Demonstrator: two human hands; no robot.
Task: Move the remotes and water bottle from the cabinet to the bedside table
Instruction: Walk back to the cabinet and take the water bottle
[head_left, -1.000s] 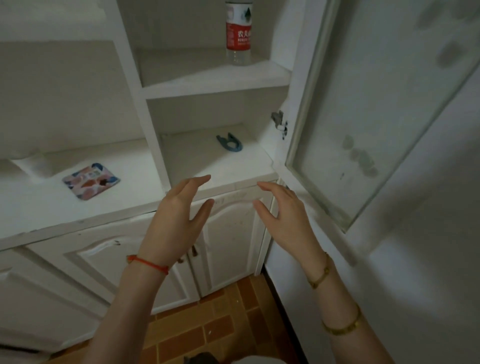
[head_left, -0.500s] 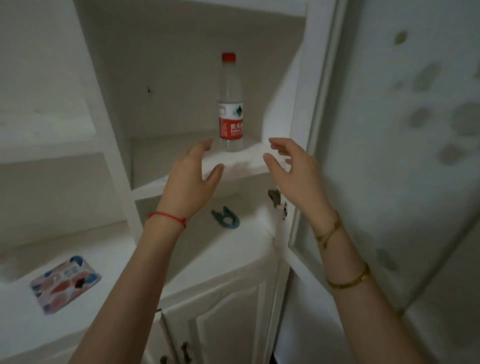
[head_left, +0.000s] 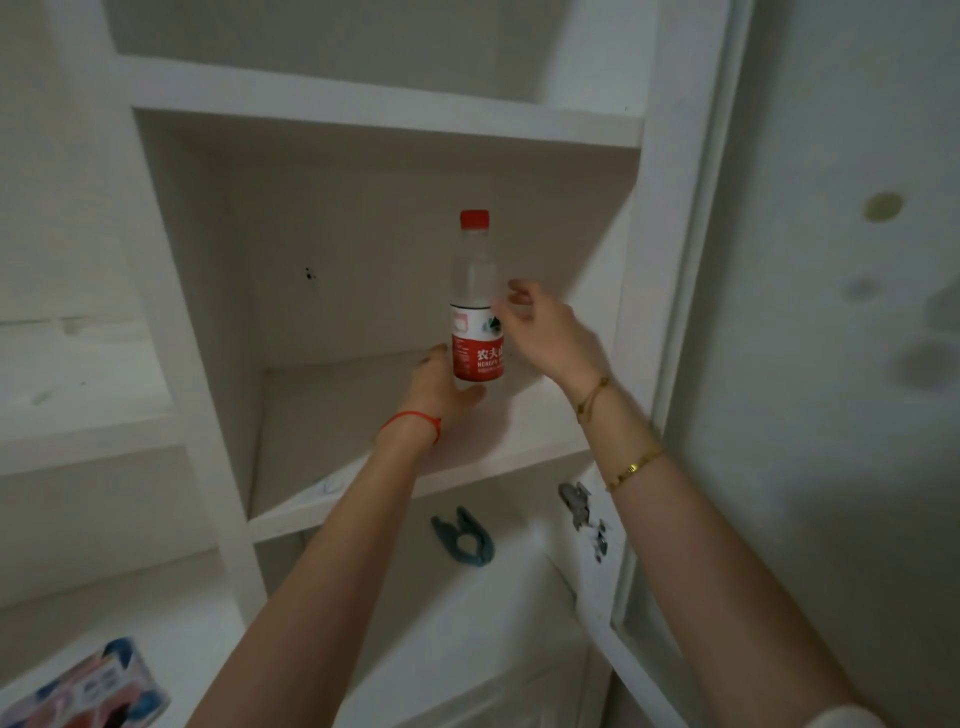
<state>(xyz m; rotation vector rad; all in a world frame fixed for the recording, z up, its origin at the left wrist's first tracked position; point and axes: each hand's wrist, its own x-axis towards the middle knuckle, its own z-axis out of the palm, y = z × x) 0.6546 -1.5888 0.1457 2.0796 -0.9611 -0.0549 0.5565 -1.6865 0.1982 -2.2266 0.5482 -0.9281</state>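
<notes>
A clear water bottle (head_left: 476, 291) with a red cap and a red-and-white label stands upright on the middle shelf (head_left: 363, 415) of the white cabinet. My left hand (head_left: 439, 387) reaches in at its base, fingers left of the bottle and thumb in front, touching the bottom. My right hand (head_left: 545, 332) is at the bottle's right side by the label, fingers spread and blurred, thumb at the label's edge. Neither hand is plainly wrapped round it. No remote is in view.
The open cabinet door (head_left: 831, 364) stands close on the right, its metal hinge (head_left: 576, 504) just under my right wrist. A blue clip (head_left: 462, 535) lies on the lower shelf. A patterned packet (head_left: 88, 691) sits on the counter at the bottom left.
My view has tilted up towards the shelf. Both hands have risen from the counter edge into the shelf and closed in on either side of the bottle.
</notes>
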